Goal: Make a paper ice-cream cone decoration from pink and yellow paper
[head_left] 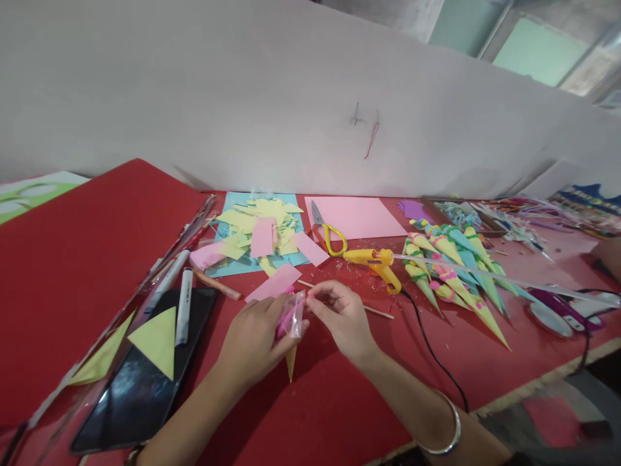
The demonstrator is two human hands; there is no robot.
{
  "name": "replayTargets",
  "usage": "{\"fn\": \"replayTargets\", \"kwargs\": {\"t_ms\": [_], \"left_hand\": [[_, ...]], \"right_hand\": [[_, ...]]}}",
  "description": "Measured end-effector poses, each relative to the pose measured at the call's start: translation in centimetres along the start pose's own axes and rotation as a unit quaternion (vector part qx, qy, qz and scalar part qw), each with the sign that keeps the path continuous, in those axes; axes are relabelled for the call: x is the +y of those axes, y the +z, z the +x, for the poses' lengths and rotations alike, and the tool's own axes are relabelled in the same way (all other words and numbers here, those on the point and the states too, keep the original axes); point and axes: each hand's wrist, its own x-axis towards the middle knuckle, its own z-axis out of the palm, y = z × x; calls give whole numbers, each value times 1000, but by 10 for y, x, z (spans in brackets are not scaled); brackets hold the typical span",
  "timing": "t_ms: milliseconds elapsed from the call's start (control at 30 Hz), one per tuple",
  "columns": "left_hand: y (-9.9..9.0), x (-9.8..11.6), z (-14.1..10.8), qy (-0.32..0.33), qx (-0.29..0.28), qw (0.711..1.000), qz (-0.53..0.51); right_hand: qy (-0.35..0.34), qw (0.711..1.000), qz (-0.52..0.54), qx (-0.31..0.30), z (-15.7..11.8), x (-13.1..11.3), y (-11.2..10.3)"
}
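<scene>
My left hand point(259, 336) is closed around a small clear plastic bag point(295, 317) with bright pink material in it. Below those fingers points the tip of a yellow paper cone point(291, 362), its upper part hidden by the hand. My right hand point(342, 317) pinches at the bag's right side, thumb and forefinger together; what lies between them is too small to make out. Just behind both hands are a pink paper strip point(275, 283) and a thin wooden stick point(378, 312). A yellow glue gun point(373, 260) lies to the right of them, a long clear glue stick in its back.
Yellow paper scraps point(264, 217) cover a blue sheet point(233, 265). Scissors point(334, 239) rest by a pink sheet point(363, 217). Decorated paper cones point(451, 265) lie to the right, past the black cord point(427, 333). Markers point(184, 304) and a dark tablet-like slab point(126, 395) are on the left.
</scene>
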Motion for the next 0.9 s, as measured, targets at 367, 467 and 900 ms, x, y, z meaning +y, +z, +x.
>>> {"fn": "replayTargets", "kwargs": {"t_ms": [367,467,900], "left_hand": [[-4,-13,4,-98,75,985,123],[-1,-20,3,-129,89,969,189],[8,-22,3,-73,206,965,142]], "right_hand": [[37,995,87,10,2,5,-3],[40,994,99,11,3,6,-3],[71,994,88,4,4,5,-1]]}}
